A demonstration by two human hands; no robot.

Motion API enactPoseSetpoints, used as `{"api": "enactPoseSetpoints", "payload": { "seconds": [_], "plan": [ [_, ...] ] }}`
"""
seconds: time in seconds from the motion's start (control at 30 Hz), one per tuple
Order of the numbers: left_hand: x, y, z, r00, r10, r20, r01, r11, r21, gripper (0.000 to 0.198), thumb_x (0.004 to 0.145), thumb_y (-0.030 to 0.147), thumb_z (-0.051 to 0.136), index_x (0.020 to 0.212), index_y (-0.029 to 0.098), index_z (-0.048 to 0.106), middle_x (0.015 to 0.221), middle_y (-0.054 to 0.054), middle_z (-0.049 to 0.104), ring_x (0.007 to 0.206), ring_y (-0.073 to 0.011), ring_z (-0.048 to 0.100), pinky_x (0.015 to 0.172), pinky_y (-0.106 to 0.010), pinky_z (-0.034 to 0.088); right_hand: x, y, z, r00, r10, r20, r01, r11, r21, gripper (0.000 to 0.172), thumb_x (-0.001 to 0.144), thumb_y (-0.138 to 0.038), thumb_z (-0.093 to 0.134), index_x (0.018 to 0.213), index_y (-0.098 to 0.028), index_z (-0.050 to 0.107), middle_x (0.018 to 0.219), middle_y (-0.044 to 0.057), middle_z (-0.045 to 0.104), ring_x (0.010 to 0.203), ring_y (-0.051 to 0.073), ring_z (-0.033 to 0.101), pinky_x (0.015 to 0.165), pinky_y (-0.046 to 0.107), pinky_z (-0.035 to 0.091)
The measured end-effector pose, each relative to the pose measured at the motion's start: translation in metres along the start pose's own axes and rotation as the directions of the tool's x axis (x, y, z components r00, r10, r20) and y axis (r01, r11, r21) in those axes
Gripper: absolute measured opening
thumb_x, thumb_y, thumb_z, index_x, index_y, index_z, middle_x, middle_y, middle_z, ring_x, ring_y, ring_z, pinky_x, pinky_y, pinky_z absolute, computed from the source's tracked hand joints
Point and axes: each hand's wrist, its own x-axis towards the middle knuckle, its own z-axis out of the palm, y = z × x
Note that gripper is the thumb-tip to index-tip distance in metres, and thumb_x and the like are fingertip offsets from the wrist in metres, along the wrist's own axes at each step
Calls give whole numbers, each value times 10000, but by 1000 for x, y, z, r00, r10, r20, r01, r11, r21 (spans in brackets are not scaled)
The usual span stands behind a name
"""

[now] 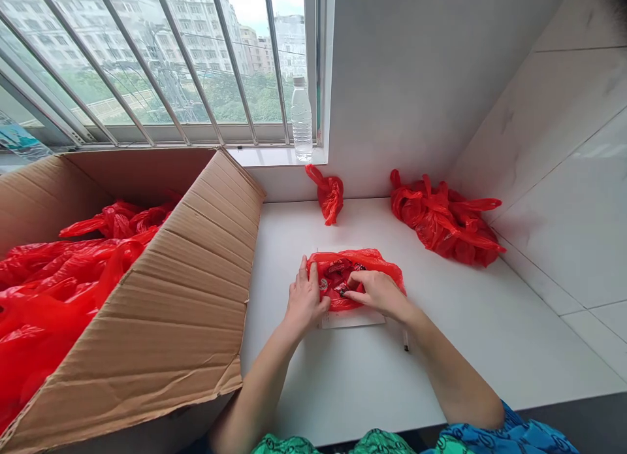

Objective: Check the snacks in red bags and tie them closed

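Note:
A red plastic bag [379,262] with small packets showing through it lies on the white counter [490,336], partly over a white card [353,319]. My left hand [304,299] presses on the bag's left edge, fingers together and curled onto the plastic. My right hand [377,292] rests on the bag's middle, fingers pinched around the plastic and something small inside.
A large open cardboard box [196,291] full of red bags [53,291] stands at the left. A knotted red bag [329,195] and a pile of red bags [443,222] lie near the back wall. A water bottle [301,119] stands on the window sill. Tiled wall at the right.

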Motion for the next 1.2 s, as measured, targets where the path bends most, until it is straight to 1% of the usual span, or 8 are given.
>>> {"api": "enactPoseSetpoints", "payload": {
  "seconds": [0.13, 0.27, 0.57, 0.8, 0.93, 1.03, 1.1, 1.2],
  "plan": [
    [2, -6, 7, 996, 47, -78, -57, 990, -127, 825, 798, 160, 500, 1558, 144, 178, 1640, -221, 106, 1493, -356, 265, 1031, -468, 484, 3, 2, 1, 998, 1, -65, -2, 1000, -28, 321, 1000, -418, 496, 835, -229, 695, 803, -13, 696, 719, 137, 640, 620, 245, 411],
    [4, -9, 11, 981, 87, -175, -123, 970, -210, 791, 819, 122, 473, 1555, 187, 191, 1610, -195, 174, 1458, -338, 341, 998, -454, 531, 18, -1, 18, 979, 31, -203, -83, 964, -254, 262, 1002, -303, 474, 1145, -230, 681, 1109, 64, 700, 840, 183, 682, 627, 263, 458],
    [5, -4, 7, 970, 100, -222, -182, 903, -388, 841, 774, 15, 415, 1559, 234, 209, 1503, -146, 363, 1330, -252, 494, 1055, -426, 504, 32, 4, 31, 982, 51, -184, -103, 952, -289, 388, 991, -259, 484, 1369, -252, 574, 1371, 50, 633, 945, 213, 707, 672, 290, 527],
    [5, -7, 8, 973, 8, -229, -86, 939, -332, 725, 862, 173, 502, 1545, 232, 265, 1562, -161, 286, 1356, -306, 468, 1042, -480, 495, 19, -4, 11, 942, 40, -333, 15, 987, 161, 296, 1006, -356, 461, 1132, -246, 705, 1078, 43, 737, 912, 186, 690, 777, 293, 533],
    [1, 0, -2, 941, 37, -337, -120, 966, -228, 432, 923, 330, 559, 1344, 239, 551, 1552, -149, 305, 1404, -332, 395, 1106, -538, 404, 11, -10, 2, 960, 216, -179, -26, 703, 711, 338, 948, -514, 520, 1006, -228, 693, 784, 6, 684, 621, 148, 600, 602, 282, 507],
    [-4, 9, -14, 889, 93, -448, -180, 971, -155, 226, 953, 354, 553, 1105, 260, 691, 1535, -100, 355, 1391, -301, 403, 1117, -511, 378, 10, -11, 3, 965, 256, -62, -84, 524, 847, 373, 893, -570, 580, 956, -217, 686, 606, -42, 552, 516, 119, 505, 521, 254, 436],
    [-5, 11, -17, 865, 132, -483, -208, 972, -107, 194, 954, 349, 562, 1043, 268, 715, 1532, -85, 370, 1388, -290, 404, 1124, -493, 365, 10, -11, 3, 962, 267, -63, -92, 531, 842, 367, 888, -580, 575, 946, -233, 679, 616, -45, 553, 519, 121, 499, 522, 254, 427],
    [-3, 5, -12, 887, 126, -445, -168, 984, -57, 317, 920, 360, 609, 1219, 266, 653, 1554, -127, 329, 1399, -322, 393, 1113, -517, 372, 8, -13, -1, 942, 264, -208, -55, 732, 679, 320, 926, -533, 520, 959, -257, 679, 761, -13, 662, 614, 148, 568, 590, 272, 462]
  ]
}}
